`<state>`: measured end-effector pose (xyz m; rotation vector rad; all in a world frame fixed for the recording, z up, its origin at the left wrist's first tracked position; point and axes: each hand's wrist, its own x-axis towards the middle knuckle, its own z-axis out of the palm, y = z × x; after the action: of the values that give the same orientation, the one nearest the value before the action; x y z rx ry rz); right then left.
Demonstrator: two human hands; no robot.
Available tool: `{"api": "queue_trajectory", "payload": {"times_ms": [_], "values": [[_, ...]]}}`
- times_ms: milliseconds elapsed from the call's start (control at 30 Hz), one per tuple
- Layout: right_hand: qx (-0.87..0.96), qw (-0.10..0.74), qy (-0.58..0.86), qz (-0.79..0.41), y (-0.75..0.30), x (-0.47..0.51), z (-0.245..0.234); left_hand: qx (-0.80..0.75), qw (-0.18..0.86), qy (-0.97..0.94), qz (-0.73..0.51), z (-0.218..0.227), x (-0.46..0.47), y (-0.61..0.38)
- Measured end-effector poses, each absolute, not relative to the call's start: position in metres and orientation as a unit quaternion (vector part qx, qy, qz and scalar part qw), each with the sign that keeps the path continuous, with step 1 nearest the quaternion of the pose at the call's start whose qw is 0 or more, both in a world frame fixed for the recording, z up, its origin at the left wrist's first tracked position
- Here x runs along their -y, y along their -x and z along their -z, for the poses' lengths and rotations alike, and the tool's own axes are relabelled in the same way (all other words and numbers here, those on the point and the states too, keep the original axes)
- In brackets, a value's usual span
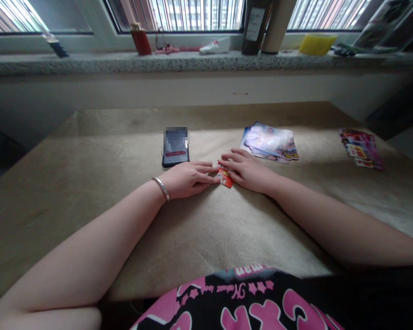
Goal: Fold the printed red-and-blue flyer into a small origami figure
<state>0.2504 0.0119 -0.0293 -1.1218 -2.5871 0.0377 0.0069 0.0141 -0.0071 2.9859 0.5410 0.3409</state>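
Observation:
A small orange-red printed piece [224, 177], a card or packet I cannot tell which, lies on the table between my hands. From the left, my left hand [189, 179] rests palm down with its fingers stretched out and the fingertips at the piece's near left edge. My right hand [248, 170] lies flat from the other side, fingers spread, covering the right part of the piece. Neither hand is wrapped round anything. Just beyond my left hand is a phone [175, 158] with its screen up.
A fanned stack of glossy printed cards [271, 141] lies behind my right hand. Farther right is a pile of red-pink packets or cards [361, 149]. The windowsill [192, 64] past the tan table [72, 192] holds a red bottle [141, 41], dark bottle [254, 30] and yellow sponge-like block [316, 44].

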Motion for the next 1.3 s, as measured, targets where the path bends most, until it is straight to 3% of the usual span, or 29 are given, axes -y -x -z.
{"api": "queue_trajectory", "payload": {"times_ms": [300,467,767,933,1100,1300], "values": [[0.894,0.199,0.401,-0.002,-0.249,-0.005,0.018,-0.187,0.055,-0.967,-0.163,0.011,-0.011,-0.009],[0.906,0.160,0.392,-0.006,-0.246,0.006,0.009,-0.204,0.094,-0.954,-0.199,0.017,-0.013,-0.007],[0.904,0.170,0.392,0.003,-0.241,0.010,0.010,-0.265,0.091,-0.924,-0.261,0.018,-0.013,-0.012],[0.906,0.167,0.389,0.009,-0.244,0.007,0.012,-0.320,0.056,-0.921,-0.214,0.021,-0.011,-0.013],[0.879,0.232,0.417,-0.017,-0.246,0.001,0.017,-0.328,0.058,-0.920,-0.204,0.021,-0.010,-0.015],[0.843,0.312,0.424,-0.111,-0.246,-0.001,0.017,-0.334,0.157,-0.883,-0.291,0.016,-0.005,-0.016]]}}
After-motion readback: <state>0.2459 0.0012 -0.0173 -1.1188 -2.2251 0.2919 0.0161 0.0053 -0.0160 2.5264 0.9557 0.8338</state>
